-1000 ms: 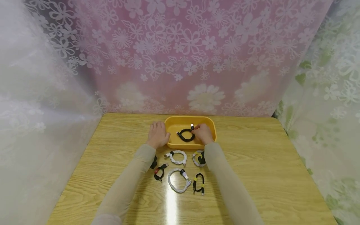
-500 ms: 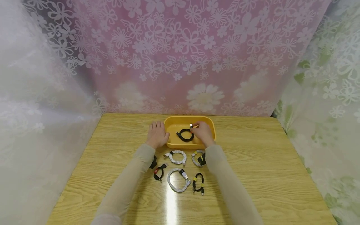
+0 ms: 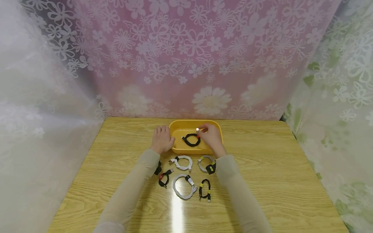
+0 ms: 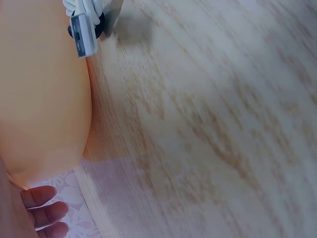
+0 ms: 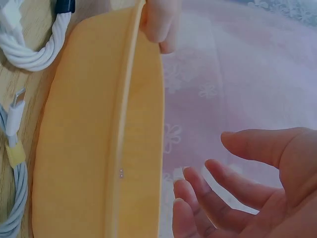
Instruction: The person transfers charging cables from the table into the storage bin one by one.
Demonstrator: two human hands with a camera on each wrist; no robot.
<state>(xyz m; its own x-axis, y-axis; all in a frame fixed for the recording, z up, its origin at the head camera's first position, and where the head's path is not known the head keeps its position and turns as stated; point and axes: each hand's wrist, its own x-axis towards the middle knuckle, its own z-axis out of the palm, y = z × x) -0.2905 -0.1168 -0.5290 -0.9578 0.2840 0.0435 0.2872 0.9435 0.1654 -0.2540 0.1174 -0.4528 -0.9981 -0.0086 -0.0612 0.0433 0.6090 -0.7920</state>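
Observation:
A coiled black charging cable (image 3: 192, 144) with a metal USB plug lies in a yellow plastic tray (image 3: 186, 151). My right hand (image 3: 211, 136) is over the tray's right half, its fingertips near the plug in the head view. In the right wrist view, thumb and fingers of the right hand (image 5: 247, 183) are spread apart with nothing between them. At the tray's left end, my left hand (image 3: 162, 139) holds the rim, thumb at the inner side. The left wrist view shows some fingers of the left hand (image 4: 47, 213) outside the tray wall (image 4: 44, 114).
Before the tray lie a white braided cable (image 3: 184, 162) and a grey cable with yellow tape (image 3: 205, 163). Nearer are a small black cable with a red tag (image 3: 164, 179), a larger pale coil (image 3: 184, 187) and a black cable with yellow bands (image 3: 205, 190). Curtains surround the wooden table (image 3: 276, 168).
My right hand has drawn slightly up and away from the black cable, its thumb and fingers spreading. The cable stays in the tray. My left hand stays at the rim.

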